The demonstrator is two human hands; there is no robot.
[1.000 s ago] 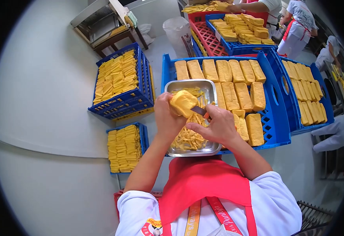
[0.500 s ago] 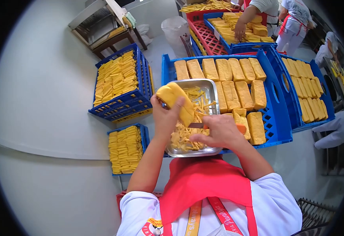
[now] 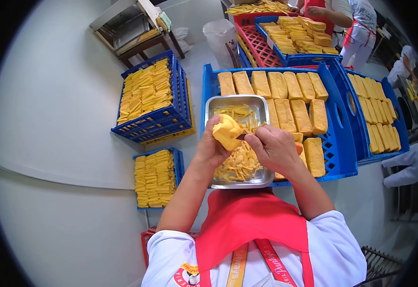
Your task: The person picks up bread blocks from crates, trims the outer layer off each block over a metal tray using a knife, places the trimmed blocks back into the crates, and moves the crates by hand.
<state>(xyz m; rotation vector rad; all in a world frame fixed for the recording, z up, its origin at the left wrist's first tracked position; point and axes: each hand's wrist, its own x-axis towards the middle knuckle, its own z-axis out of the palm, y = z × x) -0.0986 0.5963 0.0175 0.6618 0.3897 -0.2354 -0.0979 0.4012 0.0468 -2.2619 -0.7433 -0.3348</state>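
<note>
My left hand [image 3: 209, 149] is wrapped round a yellow bread loaf [image 3: 227, 131], tilted so that one end faces up toward me. In my right hand [image 3: 277, 147] is a knife [image 3: 299, 148]; its orange handle end sticks out past the palm. Most of the blade is hidden, with a short dark part showing against the loaf's right side. Both hands are above a steel pan [image 3: 266, 178]. Thin crust strips and trimmings [image 3: 240, 162] lie in the pan, beneath the loaf.
The pan rests on a blue crate [image 3: 335, 115] with rows of brick-shaped loaves [image 3: 281, 115]. Another loaf crate [image 3: 362, 155] stands to the right. Crates of yellow sticks [image 3: 147, 91] are stacked at left. Across the crates, a person [image 3: 326, 14] in a red apron stands near more sticks.
The loaf has turned from lying lengthwise to showing its end, and sits slightly lower. My right hand has moved slightly up and right. The co-worker's hand has lifted off the far crate.
</note>
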